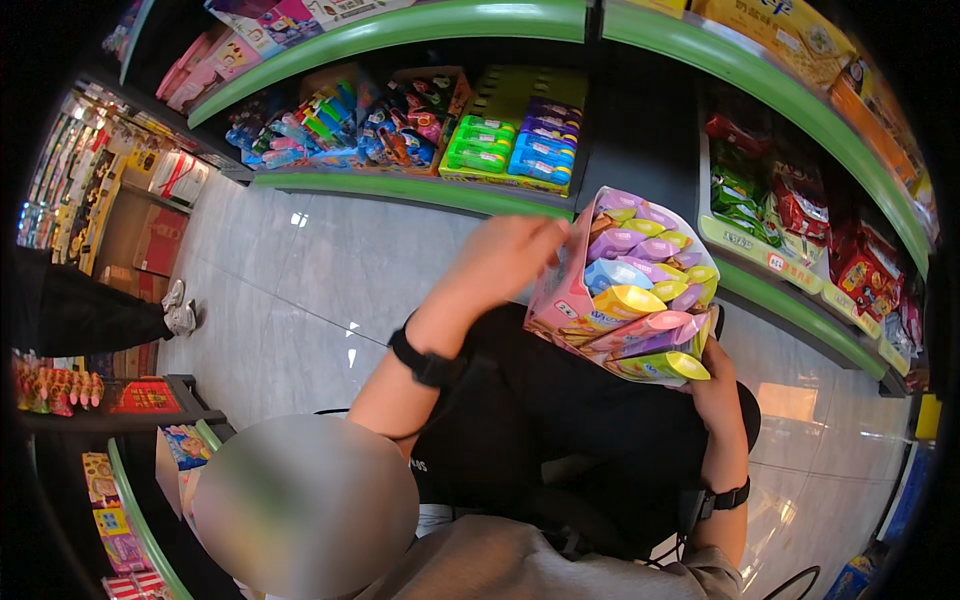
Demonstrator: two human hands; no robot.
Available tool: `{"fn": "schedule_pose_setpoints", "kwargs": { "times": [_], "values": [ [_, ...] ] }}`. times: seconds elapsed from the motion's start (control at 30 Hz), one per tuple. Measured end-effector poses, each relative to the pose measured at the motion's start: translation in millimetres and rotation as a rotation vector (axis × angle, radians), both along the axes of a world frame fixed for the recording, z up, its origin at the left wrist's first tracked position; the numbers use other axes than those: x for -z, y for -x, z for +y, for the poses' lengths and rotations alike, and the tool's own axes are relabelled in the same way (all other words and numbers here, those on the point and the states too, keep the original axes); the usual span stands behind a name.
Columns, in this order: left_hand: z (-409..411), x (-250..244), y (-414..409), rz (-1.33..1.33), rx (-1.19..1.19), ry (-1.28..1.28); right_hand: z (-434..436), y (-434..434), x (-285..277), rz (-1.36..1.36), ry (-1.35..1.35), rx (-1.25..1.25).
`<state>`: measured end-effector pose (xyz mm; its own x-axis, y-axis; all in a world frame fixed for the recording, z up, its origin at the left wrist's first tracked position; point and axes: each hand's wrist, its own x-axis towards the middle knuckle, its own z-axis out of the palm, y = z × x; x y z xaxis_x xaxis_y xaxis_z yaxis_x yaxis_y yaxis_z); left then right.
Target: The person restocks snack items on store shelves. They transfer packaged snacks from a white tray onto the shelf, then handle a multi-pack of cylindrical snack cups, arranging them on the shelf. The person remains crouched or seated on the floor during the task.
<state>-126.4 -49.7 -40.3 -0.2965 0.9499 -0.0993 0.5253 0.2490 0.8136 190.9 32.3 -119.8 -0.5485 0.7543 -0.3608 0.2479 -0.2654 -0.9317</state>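
Observation:
A pink open-topped cardboard display box (562, 304) full of snack packets in purple, yellow, blue and pink wrappers (626, 300) is tilted above my knees, near the shelf's edge. My right hand (709, 379) grips its near right corner; the fingers lie partly hidden beneath and behind the box. At the box's left side is my left hand (525, 244), blurred, with fingers bent near the upper left edge; whether it touches the cardboard is not plain. Both wrists wear black straps.
A green-edged shelf (360, 187) holds boxes of small toys (409, 124) and green and blue bottles (480, 142). Bagged snacks (802, 202) stand in a white tray at the right. Another person's legs (97, 311) are at the left. A blurred oval (307, 502) covers part of the lower left.

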Motion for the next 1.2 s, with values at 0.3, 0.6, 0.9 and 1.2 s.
{"fn": "schedule_pose_setpoints", "kwargs": {
  "times": [0.3, 0.6, 0.9, 1.2],
  "values": [
    [82, 55, 25, 0.932, 0.179, 0.190, 6, -5, 0, 0.017, -0.033, -0.057],
    [78, 61, 33, 0.957, 0.143, 0.301, 2, -3, -5, -0.030, -0.119, -0.049],
    [45, 40, 40, -0.042, 0.064, 0.339, 2, 0, -7, 0.026, -0.080, -0.048],
    [-44, 29, -43, -0.486, -0.060, 0.100, 0, 1, -7, -0.043, -0.235, -0.095]
  ]
}}
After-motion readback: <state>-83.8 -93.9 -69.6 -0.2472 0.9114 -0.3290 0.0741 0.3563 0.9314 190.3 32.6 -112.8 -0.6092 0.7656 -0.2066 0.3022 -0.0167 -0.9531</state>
